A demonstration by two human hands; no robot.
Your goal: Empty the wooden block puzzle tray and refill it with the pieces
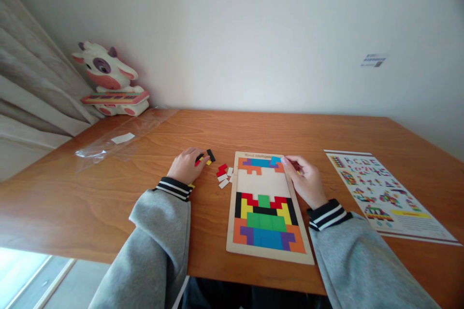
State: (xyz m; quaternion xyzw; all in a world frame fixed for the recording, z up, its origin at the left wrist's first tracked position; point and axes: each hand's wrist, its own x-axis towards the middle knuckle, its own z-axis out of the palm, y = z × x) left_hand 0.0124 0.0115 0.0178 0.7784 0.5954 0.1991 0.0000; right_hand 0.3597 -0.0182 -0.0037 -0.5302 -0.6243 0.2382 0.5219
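Observation:
My right hand (305,179) pinches a blue puzzle piece (276,160) by its right end, at the top right corner of the wooden puzzle board (232,224). The piece looks slightly tilted over the orange and blue pieces there. Coloured blocks fill the lower half of the board and its top strip, and bare wood shows between them. My left hand (185,166) is left of the board, fingers curled round small black, red and yellow pieces (198,158), partly hidden. Beside it lie a black piece (210,155), red pieces (221,170) and white pieces (223,183).
A printed pattern sheet (389,193) lies at the right of the wooden table (253,130). Clear plastic wrapping (105,147) lies at the left, in front of a cow-shaped toy keyboard (112,82). A white wall stands behind, with a curtain (32,67) at the left.

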